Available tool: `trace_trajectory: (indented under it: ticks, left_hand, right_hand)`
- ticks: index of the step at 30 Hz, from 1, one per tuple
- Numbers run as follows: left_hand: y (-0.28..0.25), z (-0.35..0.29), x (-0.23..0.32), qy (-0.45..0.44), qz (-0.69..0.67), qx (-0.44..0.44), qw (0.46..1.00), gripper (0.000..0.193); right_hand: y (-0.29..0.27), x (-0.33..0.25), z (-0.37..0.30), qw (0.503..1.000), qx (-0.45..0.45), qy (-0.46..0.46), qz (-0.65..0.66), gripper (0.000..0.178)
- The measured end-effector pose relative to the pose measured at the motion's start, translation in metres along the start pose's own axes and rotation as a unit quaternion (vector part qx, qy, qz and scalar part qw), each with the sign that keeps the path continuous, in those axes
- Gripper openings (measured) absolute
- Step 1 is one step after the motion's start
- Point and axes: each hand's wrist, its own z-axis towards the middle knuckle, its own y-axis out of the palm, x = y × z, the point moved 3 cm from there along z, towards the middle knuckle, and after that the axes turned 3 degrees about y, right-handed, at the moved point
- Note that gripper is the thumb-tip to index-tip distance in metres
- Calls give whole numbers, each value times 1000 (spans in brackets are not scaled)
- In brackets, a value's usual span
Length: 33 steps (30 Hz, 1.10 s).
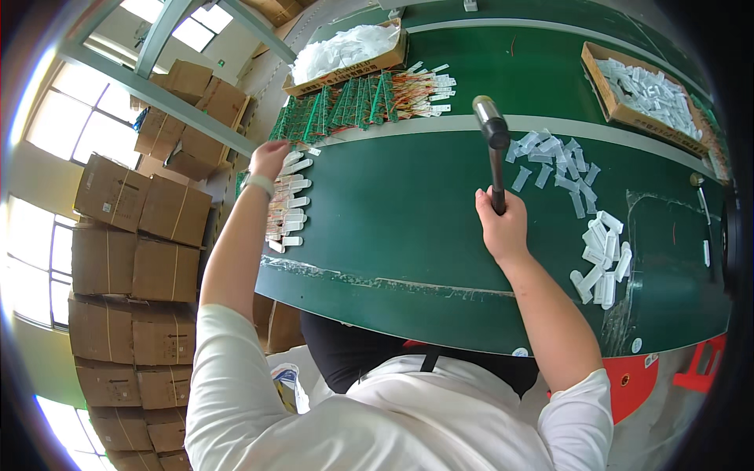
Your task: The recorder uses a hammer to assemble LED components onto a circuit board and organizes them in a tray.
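Note:
My right hand [505, 226] is wrapped round the dark handle of a mallet [492, 124], holding it head-up over the middle of the green table. At the left edge, my left hand [269, 160] has its fingers drawn together beside a row of green circuit boards [334, 107]. Whatever those fingers pinch, if anything, is hidden. Thin red wires join the boards to small white pieces [440, 93]. Just below my left hand lies a column of white plastic cases [295, 202] with wires trailing from their left ends.
Right of the mallet are scattered clear plastic covers [564, 162] and a pile of white cases [604, 255]. A carton of plastic parts [695, 143] stands far right; another carton [369, 64] with white bags is far left. Stacked boxes [110, 200] and a red stool [701, 365] flank the table [393, 212].

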Motion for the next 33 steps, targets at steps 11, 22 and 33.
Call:
trace_trajectory:
  ticks: [11, 22, 33]
  left_hand:
    - [166, 35, 214, 15, 251, -123, 960, 39]
    - [199, 42, 226, -49, 289, -105, 950, 71]
    - [213, 61, 220, -46, 288, -137, 947, 46]
  right_hand:
    - [11, 15, 3, 995, -53, 17, 89, 34]
    - [8, 3, 6, 992, -124, 11, -2, 24]
    - [7, 2, 2, 988, -135, -30, -60, 22]
